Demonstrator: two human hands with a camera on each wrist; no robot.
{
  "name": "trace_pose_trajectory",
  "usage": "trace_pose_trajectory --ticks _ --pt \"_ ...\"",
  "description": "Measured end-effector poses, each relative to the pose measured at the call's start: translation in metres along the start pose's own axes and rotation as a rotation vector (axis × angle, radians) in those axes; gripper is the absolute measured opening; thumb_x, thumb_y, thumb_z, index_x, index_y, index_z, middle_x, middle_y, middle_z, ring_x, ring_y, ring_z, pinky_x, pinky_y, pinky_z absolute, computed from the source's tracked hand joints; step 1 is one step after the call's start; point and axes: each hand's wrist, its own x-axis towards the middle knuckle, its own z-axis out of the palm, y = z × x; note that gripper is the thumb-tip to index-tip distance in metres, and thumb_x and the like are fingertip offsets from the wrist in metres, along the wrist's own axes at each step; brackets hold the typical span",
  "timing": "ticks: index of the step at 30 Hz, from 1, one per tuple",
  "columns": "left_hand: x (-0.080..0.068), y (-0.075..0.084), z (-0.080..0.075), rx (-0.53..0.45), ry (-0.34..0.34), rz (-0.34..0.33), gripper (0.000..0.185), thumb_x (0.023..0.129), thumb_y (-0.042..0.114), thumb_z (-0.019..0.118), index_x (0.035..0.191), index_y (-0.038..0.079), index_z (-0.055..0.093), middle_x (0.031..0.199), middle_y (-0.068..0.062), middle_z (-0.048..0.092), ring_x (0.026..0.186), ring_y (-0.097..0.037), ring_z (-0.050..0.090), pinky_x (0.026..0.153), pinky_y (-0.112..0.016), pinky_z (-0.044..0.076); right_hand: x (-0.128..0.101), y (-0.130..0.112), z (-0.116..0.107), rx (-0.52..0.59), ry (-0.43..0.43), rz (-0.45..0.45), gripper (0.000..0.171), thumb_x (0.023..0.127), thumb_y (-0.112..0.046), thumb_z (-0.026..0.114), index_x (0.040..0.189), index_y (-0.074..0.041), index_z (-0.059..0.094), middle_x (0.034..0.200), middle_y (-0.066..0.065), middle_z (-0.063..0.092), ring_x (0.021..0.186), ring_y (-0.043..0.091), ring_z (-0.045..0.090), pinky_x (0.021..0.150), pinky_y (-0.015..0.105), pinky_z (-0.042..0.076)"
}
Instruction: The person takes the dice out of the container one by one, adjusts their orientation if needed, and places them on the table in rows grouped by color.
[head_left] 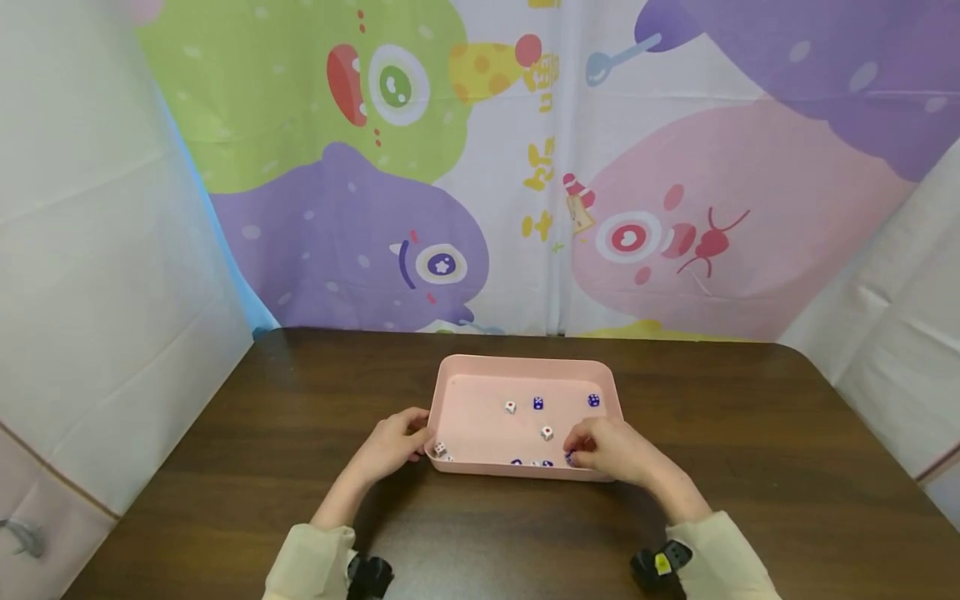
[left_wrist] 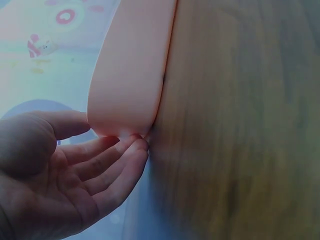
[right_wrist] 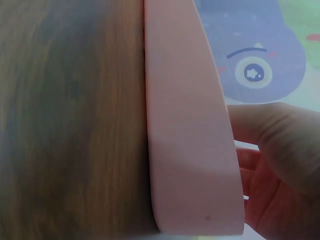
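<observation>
Head view: pink tray (head_left: 525,367) is sitting mid-bench on the dark wood bench (head_left: 225,467), several dice lying inside. White dice (head_left: 510,407) and blue dice (head_left: 537,403) are scattered over the tray floor, more lining the near wall. Left hand (head_left: 393,446) is resting against the tray's near-left corner, fingers relaxed and touching the wall. Right hand (head_left: 611,450) is reaching over the near-right rim, fingertips closing on a blue die (head_left: 570,457); the hand is covering most of it. Cartoon monster curtain (head_left: 525,167) is hanging behind the bench, white sheets at both sides. Yellow characters are showing on the curtain, not readable.

Left wrist view: left hand (left_wrist: 60,185) is spread, fingertips (left_wrist: 132,145) touching the tray's (left_wrist: 130,70) rounded corner; bench (left_wrist: 240,120) is blurred.

Right wrist view: tray wall (right_wrist: 187,140) is blocking the view; right hand (right_wrist: 280,160) is curling behind it, the die hidden. Bench (right_wrist: 70,125) is filling the left.
</observation>
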Motion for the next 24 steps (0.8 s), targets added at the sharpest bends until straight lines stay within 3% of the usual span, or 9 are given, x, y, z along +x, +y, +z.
trace_pose_trajectory --ticks 10,24 --pt "-0.005 0.002 0.0 -0.125 -0.047 0.003 0.033 0.089 0.005 0.051 0.119 -0.009 0.051 0.108 -0.023 0.059 0.075 -0.02 0.062 0.064 -0.031 0.057 0.003 -0.018 0.013 0.066 0.208 -0.078 0.012 0.075 -0.002 0.066 0.085 -0.007 0.07 0.082 -0.002 0.062 0.075 0.009 0.059 0.07 0.025 0.055" --pt "-0.004 -0.003 -0.001 -0.223 -0.115 0.008 0.038 0.09 0.003 0.047 0.125 -0.012 0.043 0.114 -0.028 0.053 0.086 -0.024 0.061 0.069 -0.033 0.057 0.007 -0.045 0.023 0.084 0.259 -0.123 0.017 0.076 -0.002 0.062 0.09 -0.009 0.069 0.086 -0.004 0.064 0.077 0.01 0.061 0.071 0.027 0.054"
